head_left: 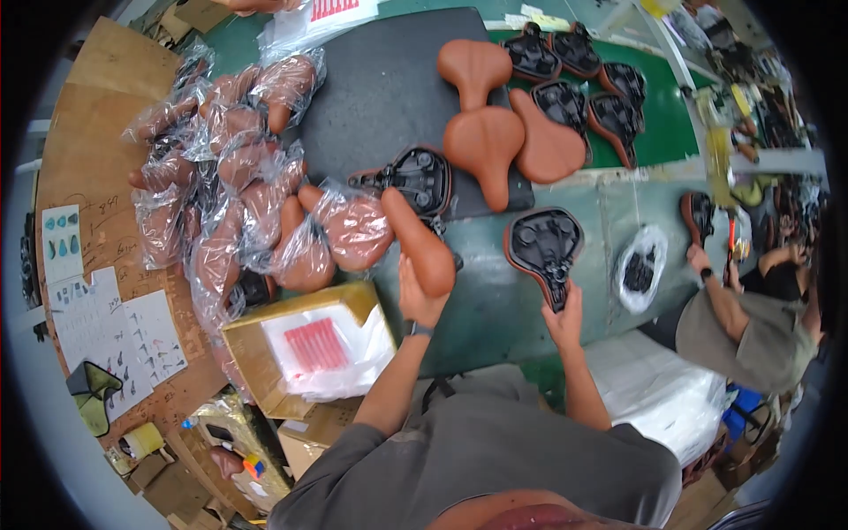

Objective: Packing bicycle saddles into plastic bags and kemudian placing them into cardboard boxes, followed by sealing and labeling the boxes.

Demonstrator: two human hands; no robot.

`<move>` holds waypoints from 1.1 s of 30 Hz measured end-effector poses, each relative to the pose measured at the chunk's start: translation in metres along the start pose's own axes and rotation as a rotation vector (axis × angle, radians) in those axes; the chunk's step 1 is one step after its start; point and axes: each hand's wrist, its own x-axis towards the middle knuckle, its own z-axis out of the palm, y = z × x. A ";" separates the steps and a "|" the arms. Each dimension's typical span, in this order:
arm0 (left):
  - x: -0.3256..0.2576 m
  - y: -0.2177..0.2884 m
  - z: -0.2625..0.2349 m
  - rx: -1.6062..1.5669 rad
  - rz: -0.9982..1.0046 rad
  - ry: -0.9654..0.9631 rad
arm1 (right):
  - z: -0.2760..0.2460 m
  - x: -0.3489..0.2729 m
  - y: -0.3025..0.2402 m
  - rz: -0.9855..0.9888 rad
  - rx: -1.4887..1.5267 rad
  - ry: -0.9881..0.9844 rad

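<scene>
My left hand (420,296) grips a brown bicycle saddle (417,243), tilted with its smooth cover showing. My right hand (564,320) is closed round the narrow nose of another saddle (543,247), turned so its black underside and brown rim show. Just beyond the left saddle, a third one (417,179) lies underside up at the edge of a dark mat. Farther off, brown saddles (482,146) rest cover up beside several with black undersides (576,49). Left of my left hand, a plastic-wrapped saddle (353,228) lies at the edge of a heap of wrapped ones.
An open cardboard box (256,367) with white plastic bags stands near my left forearm. A bag of black parts (640,269) lies on the green table (481,305). At the right, another person (751,327) handles a saddle. Paper sheets (97,327) lie on the wooden board at left.
</scene>
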 end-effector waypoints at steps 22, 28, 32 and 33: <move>0.455 -0.015 0.025 0.031 0.014 -0.073 | 0.240 0.454 -0.157 -0.427 0.157 -0.187; 0.324 -0.039 -0.029 0.731 0.021 0.092 | 0.159 0.384 -0.140 -0.416 -0.167 0.317; 0.257 -0.024 -0.019 0.627 -0.004 0.003 | 0.113 0.388 -0.023 0.442 0.201 0.659; 0.250 -0.016 -0.018 0.633 0.006 0.003 | 0.113 0.390 -0.016 0.344 0.590 0.447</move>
